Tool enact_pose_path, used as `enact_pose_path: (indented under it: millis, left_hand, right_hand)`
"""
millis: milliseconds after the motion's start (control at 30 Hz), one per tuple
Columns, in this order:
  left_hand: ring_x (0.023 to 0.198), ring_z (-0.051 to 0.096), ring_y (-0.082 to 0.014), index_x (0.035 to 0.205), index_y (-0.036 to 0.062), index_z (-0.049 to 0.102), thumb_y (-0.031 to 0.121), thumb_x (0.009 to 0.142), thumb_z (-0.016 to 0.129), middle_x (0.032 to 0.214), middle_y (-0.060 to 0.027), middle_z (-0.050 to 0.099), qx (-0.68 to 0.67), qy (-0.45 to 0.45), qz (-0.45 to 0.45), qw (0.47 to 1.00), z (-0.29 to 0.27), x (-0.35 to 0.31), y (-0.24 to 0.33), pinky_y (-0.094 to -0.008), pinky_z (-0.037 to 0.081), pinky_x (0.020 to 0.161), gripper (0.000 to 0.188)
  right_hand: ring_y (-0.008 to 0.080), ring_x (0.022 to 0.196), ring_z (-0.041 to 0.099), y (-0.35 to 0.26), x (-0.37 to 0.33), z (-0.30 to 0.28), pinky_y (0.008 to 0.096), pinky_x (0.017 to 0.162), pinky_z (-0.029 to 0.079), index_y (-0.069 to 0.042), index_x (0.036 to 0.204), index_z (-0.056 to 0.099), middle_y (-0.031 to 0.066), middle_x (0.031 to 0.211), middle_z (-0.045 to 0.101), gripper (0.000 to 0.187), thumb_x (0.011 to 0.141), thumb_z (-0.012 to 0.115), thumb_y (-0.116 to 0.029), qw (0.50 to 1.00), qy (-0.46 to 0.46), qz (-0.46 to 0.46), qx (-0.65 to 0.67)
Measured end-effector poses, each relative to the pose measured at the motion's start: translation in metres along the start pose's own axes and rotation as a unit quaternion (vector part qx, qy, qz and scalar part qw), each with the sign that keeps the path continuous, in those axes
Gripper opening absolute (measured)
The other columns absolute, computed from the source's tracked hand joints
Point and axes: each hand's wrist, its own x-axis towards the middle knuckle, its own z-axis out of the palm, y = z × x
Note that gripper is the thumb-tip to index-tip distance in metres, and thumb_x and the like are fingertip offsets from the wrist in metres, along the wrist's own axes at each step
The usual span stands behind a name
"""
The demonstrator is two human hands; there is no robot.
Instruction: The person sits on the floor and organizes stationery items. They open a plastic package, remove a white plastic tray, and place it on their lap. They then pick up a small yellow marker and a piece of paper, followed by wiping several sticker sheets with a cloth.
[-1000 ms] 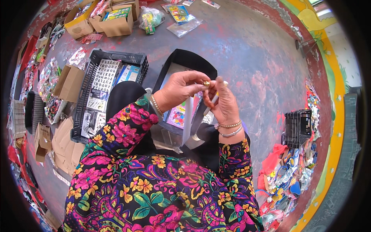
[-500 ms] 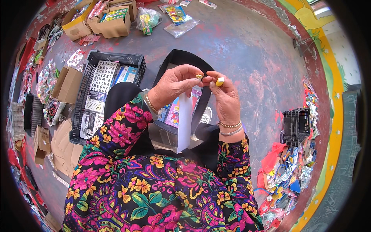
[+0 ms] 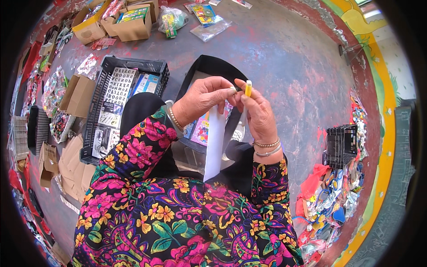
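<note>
Both my hands are raised close together above a black bin point(image 3: 209, 63), fingertips nearly meeting. Between thumb and fingers, my right hand point(image 3: 261, 116) holds a short yellow stick with a white end point(image 3: 248, 89), pointing upward. The thumb and forefinger of my left hand point(image 3: 200, 99) are pinched together at something small, mostly hidden by the fingertips. Beneath the hands hangs a long white paper strip point(image 3: 214, 147); what grips its top is hidden. Colourful printed packs point(image 3: 202, 130) lie in the bin behind the paper.
Left of my knee stands a black plastic crate point(image 3: 161, 73) with letter sheets point(image 3: 118, 86). Cardboard boxes point(image 3: 133, 30) and a plastic bag of goods point(image 3: 172, 20) are at the far left. At the right, a small black crate point(image 3: 340, 144) stands by a heap of mixed items point(image 3: 329, 209).
The yellow stick has tipped upright in my right hand, showing more of its side. My left fingertips have shifted slightly right and closed further over the small thing.
</note>
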Motion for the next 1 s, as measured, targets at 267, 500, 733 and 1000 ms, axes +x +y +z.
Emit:
enact_pose_path:
  millis: [267, 500, 733, 1000]
  left_hand:
    - [0.060, 0.056, -0.0066, 0.099, 0.0001, 0.058, 0.019, 0.091, 0.055, 0.081, -0.0061, 0.064, 0.029, 0.033, 0.002, 0.999, -0.005, -0.001, -0.003, -0.0183, 0.044, 0.057, 0.020]
    - [0.059, 0.056, -0.0065, 0.098, 0.0001, 0.058, 0.018, 0.090, 0.056, 0.079, -0.0054, 0.063, 0.009, 0.037, -0.009, 0.999, -0.008, 0.000, -0.004, -0.0178, 0.044, 0.057, 0.020]
    - [0.059, 0.056, -0.0064, 0.097, -0.0006, 0.058, 0.018, 0.090, 0.056, 0.079, -0.0053, 0.063, 0.021, 0.033, -0.013, 0.999, -0.008, 0.001, -0.005, -0.0178, 0.043, 0.056, 0.020]
    - [0.059, 0.056, -0.0062, 0.097, -0.0003, 0.058, 0.018, 0.090, 0.056, 0.078, -0.0056, 0.063, 0.027, 0.034, -0.016, 0.999, -0.007, 0.002, -0.006, -0.0180, 0.044, 0.056, 0.019]
  right_hand:
    - [0.0101, 0.072, 0.052, -0.004, 0.001, 0.002, 0.0215, 0.067, 0.043, -0.001, 0.120, 0.049, 0.0065, 0.085, 0.060, 0.031, 0.094, 0.048, -0.019, 0.987, -0.020, 0.043, 0.153]
    - [0.0100, 0.062, 0.049, 0.001, 0.006, -0.010, 0.0228, 0.057, 0.040, 0.000, 0.104, 0.058, 0.0040, 0.080, 0.059, 0.029, 0.093, 0.047, -0.025, 0.986, 0.024, 0.037, 0.159]
    - [0.0091, 0.048, 0.038, 0.000, 0.005, -0.016, 0.0236, 0.045, 0.028, -0.004, 0.076, 0.056, -0.0009, 0.055, 0.042, 0.033, 0.088, 0.048, -0.034, 0.974, 0.074, 0.064, 0.205]
    - [0.0098, 0.041, 0.030, 0.000, 0.005, -0.019, 0.0251, 0.041, 0.024, -0.008, 0.057, 0.045, -0.0017, 0.048, 0.032, 0.037, 0.084, 0.047, -0.034, 0.973, 0.084, 0.061, 0.207]
